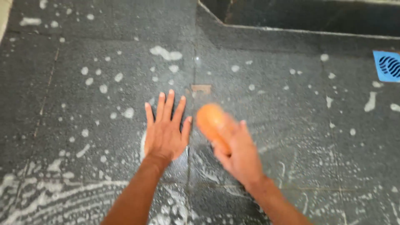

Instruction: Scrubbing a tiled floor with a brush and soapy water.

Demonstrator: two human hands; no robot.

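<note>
My left hand (166, 129) lies flat on the wet dark grey tiled floor (91, 108), fingers spread, palm down, holding nothing. My right hand (239, 152) grips an orange rounded scrubber (209, 120), blurred by motion, just above or on the floor to the right of the left hand. White soap foam (54, 196) streaks the tiles around and below both hands.
Blobs of foam dot the floor, with a larger patch (166, 53) farther up. A blue floor drain cover (387, 66) sits at the far right. A raised dark ledge with a pale edge (291, 30) runs across the top right.
</note>
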